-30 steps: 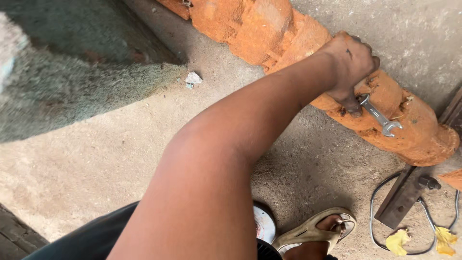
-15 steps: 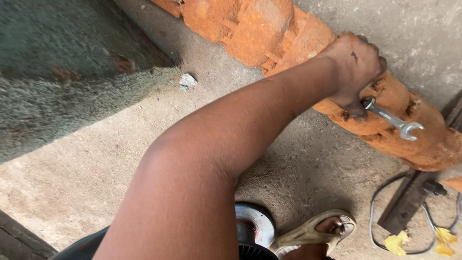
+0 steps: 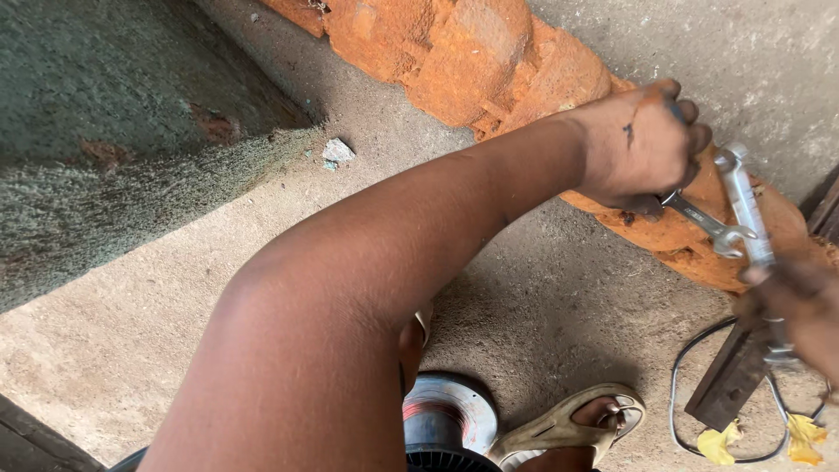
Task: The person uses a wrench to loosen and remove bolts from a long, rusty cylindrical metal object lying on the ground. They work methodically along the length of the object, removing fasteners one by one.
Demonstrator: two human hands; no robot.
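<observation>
Left hand (image 3: pixel 642 149) closed on a short spanner (image 3: pixel 706 223) over the rusty orange casting (image 3: pixel 489 61), right hand (image 3: pixel 800 301) (blurred) gripped a longer spanner (image 3: pixel 743 197), their heads touching, sandalled foot (image 3: pixel 577 428) below.

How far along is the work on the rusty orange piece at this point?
Done: nothing visibly loosened or removed; the rusty orange piece lies whole on the concrete floor. In hand: the left hand grips a small spanner against it, and the blurred right hand holds a long spanner set beside it. Left: seemingly all the turning; the fastener itself is hidden under the left hand.
</observation>
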